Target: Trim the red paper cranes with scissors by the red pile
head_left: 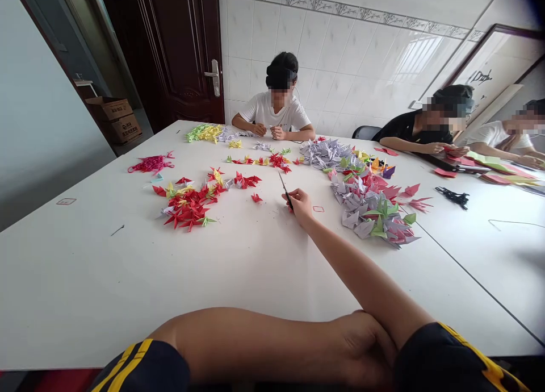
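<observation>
My right hand point(300, 205) reaches out over the white table point(238, 278), its fingers closed round a thin dark pointed tool point(285, 187). The tip points away from me; its exact kind is too small to make out. My left forearm lies across the table's near edge, and my left hand point(361, 338) is tucked against my right arm near the elbow, its fingers mostly hidden. Left of the tool is a single red paper crane point(256, 197). Beyond it spreads a pile of mostly red folded cranes point(189, 204). To the right lies a pile of lilac, pink and green cranes point(374, 210).
Across the table sits a person point(276, 111) with both hands together; two more people work at the right near coloured paper sheets point(489, 160). Pink cords point(152, 163) lie at the left, black cords point(452, 197) at the right. More cranes point(208, 133) lie farther back.
</observation>
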### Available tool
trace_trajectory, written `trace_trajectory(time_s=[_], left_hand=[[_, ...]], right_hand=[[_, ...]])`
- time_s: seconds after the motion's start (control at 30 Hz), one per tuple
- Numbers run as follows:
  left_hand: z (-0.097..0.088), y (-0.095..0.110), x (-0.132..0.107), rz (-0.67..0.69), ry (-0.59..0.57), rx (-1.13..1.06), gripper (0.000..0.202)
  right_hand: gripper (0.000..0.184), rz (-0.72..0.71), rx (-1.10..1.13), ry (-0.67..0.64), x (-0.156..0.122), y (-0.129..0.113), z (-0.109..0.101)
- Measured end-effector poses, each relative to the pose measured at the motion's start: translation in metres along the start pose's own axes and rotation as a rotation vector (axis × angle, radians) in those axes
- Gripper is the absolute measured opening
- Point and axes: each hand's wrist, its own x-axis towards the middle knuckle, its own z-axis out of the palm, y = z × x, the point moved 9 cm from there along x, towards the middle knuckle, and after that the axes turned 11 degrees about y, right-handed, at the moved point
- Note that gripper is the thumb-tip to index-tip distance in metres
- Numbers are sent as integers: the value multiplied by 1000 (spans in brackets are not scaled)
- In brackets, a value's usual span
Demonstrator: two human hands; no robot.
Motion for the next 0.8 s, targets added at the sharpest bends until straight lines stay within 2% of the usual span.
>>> trace_trajectory(time_s=[0.1, 0.2, 0.37, 0.43, 0.53, 0.63, 0.8], left_hand=[[0, 27, -13, 137, 143, -131, 44], [-2, 37, -21, 161, 251, -212, 44], [-3, 48, -19, 166, 232, -273, 51], [-11, 57, -17, 198, 237, -304, 50], [-29, 71, -17, 288, 311, -316, 44], [-25, 70, -18, 276, 214, -289, 46], [-10, 41, -17, 73, 17, -276, 55]], right_hand=[[30, 0, -7, 8, 0, -1, 0], [30, 4, -18, -3, -1, -1, 2], [30, 3, -32, 9, 0, -2, 1], [28, 2, -22, 12, 1, -1, 1], [28, 6, 0, 13, 1, 1, 1], [27, 3, -2, 16, 2, 2, 1], [28, -13, -20, 24, 2, 1, 0]])
